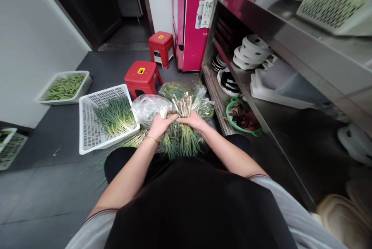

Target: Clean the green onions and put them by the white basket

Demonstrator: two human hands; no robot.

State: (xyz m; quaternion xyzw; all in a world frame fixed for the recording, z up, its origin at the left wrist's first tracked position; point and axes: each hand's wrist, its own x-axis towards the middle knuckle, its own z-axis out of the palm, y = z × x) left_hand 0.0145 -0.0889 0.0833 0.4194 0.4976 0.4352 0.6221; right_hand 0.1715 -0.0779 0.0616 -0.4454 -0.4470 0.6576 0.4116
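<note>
My left hand (pixel 160 126) is closed around a small bunch of scallions (pixel 166 144), their clean white ends pointing away from me. Close beside it, my right hand (pixel 194 120) grips a thicker bunch of scallions (pixel 188 140) with brownish, dry-looking root ends. The fingertips of both hands nearly meet between the bunches. To the left stands a white slotted basket (pixel 85 125) with a pile of scallions (pixel 116 115) in it. More loose scallions (pixel 135 139) lie on the floor between the basket and my knees. Clear plastic bags (pixel 148 105) with greens sit just beyond my hands.
Two red stools (pixel 141 76) stand ahead, before a pink fridge (pixel 194 20). A basket of green beans (pixel 64 87) is by the left wall. Close on my right runs a metal shelf unit (pixel 276 28) with dishes and a green basket (pixel 232 119) low down.
</note>
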